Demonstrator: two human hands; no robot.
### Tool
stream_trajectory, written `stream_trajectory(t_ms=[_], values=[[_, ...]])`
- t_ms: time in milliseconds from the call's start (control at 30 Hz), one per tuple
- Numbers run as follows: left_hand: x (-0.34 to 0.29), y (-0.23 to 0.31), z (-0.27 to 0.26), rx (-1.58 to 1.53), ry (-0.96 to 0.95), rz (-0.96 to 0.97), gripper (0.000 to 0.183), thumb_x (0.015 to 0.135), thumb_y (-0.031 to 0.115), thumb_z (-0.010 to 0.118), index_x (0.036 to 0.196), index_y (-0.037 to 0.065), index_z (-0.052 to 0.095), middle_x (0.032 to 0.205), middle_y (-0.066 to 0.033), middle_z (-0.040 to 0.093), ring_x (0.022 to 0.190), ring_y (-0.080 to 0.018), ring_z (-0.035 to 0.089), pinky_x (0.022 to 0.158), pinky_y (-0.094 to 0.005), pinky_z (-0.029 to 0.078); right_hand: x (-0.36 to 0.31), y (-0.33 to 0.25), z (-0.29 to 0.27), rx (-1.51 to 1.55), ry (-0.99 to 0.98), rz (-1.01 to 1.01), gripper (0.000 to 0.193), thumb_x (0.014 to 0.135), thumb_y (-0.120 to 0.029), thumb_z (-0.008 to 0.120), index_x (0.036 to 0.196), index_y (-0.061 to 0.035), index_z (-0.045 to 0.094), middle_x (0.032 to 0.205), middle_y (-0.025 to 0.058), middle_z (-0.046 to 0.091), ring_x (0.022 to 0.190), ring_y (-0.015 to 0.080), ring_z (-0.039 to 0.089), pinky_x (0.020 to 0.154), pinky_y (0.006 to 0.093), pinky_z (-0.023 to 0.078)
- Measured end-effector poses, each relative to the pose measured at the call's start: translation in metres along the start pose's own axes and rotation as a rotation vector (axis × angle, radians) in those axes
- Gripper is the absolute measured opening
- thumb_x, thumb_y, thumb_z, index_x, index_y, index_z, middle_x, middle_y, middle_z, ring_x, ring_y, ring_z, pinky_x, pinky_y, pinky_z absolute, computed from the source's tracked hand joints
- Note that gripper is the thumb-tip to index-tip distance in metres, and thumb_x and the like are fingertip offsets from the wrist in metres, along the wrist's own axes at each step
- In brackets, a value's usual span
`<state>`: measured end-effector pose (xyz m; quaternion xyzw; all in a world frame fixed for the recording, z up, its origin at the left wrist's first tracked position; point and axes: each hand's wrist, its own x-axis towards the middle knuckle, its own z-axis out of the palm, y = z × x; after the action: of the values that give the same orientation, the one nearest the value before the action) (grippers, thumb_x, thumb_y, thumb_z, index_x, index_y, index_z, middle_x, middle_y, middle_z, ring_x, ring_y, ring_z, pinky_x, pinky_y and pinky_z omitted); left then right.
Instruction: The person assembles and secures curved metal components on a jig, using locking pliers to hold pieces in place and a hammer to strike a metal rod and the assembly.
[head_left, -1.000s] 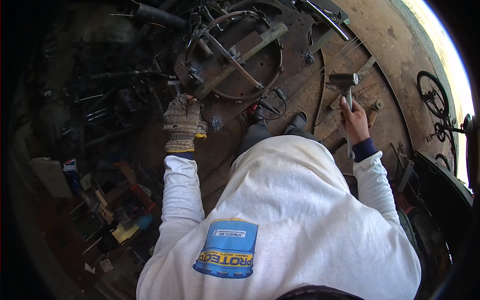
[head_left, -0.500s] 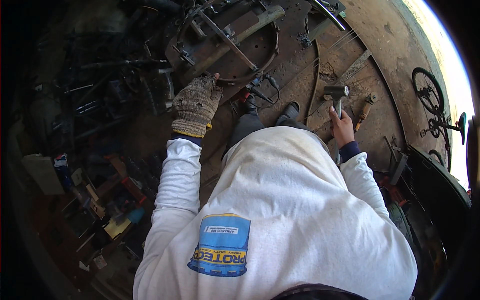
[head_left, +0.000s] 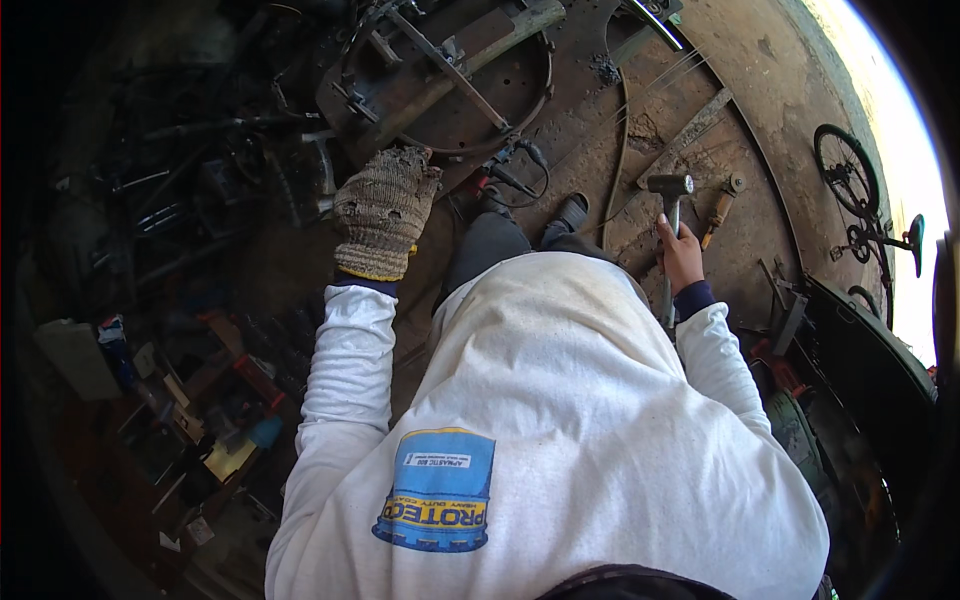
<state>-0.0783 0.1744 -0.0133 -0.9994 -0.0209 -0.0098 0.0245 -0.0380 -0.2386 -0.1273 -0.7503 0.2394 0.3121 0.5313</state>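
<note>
You are looking down over your own white sweatshirt point(head_left: 540, 420), which carries a blue and yellow printed patch point(head_left: 437, 490) on the near side. Your left hand point(head_left: 385, 212), in a worn knitted work glove with a yellow cuff, is raised palm down with the fingers loosely together, holding nothing, just near the rim of a round rusty metal frame point(head_left: 450, 75) on the far side. Your right hand point(head_left: 681, 255) is bare and wrapped around the handle of a hammer point(head_left: 670, 200), whose grey head points away from you. The hammer sits to the right of your dark shoes point(head_left: 572, 212), above the dirt floor point(head_left: 740, 110). Just right of the hammer head lies a wooden-handled tool point(head_left: 719, 210). A bicycle point(head_left: 860, 200) stands at the far right, and dark clutter of boxes point(head_left: 190, 400) fills the left.
</note>
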Motion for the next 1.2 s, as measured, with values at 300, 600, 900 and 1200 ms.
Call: stream_trajectory(t_ms=[300,600,900,1200], values=[[0.01,-0.003,0.008,-0.148,0.013,0.096,0.033,0.083,0.037,0.069,0.109,0.017,0.068,0.097,-0.0072,0.069,0.088,-0.0284,0.066,0.075,-0.0419,0.055,-0.019,0.006,0.02,0.034,0.058,0.126,0.037,0.093,-0.042,0.063,0.08,-0.009,0.054,0.059,-0.0033,0.046,0.045,0.0086,0.042,0.044,0.0261,0.032],[0.014,-0.004,0.01,-0.247,0.005,0.086,0.031,0.084,0.037,0.069,0.102,0.012,0.067,0.093,-0.0093,0.069,0.084,-0.0291,0.067,0.073,-0.0415,0.055,-0.037,-0.014,0.055,0.011,0.059,0.115,0.04,0.093,-0.045,0.061,0.081,-0.0079,0.054,0.06,-0.004,0.046,0.048,0.0079,0.043,0.045,0.0261,0.034],[-0.003,-0.026,-0.007,-0.337,0.067,0.078,0.031,0.085,0.036,0.068,0.1,0.009,0.067,0.093,-0.0094,0.068,0.085,-0.029,0.067,0.074,-0.0402,0.055,-0.092,-0.069,0.078,-0.01,0.089,-0.083,0.039,0.096,-0.042,0.059,0.084,-0.0054,0.056,0.064,-0.0038,0.048,0.054,0.0056,0.045,0.049,0.0234,0.038],[-0.018,-0.058,-0.007,-0.416,0.072,-0.195,0.041,0.083,0.037,0.073,0.11,0.008,0.06,0.105,-0.0082,0.063,0.093,-0.0275,0.064,0.08,-0.0383,0.054,-0.129,-0.159,0.104,-0.464,-0.036,-0.555,0.033,0.092,-0.029,0.065,0.103,0.0016,0.062,0.073,0.0108,0.061,0.065,0.019,0.06,0.061,0.0329,0.049]])
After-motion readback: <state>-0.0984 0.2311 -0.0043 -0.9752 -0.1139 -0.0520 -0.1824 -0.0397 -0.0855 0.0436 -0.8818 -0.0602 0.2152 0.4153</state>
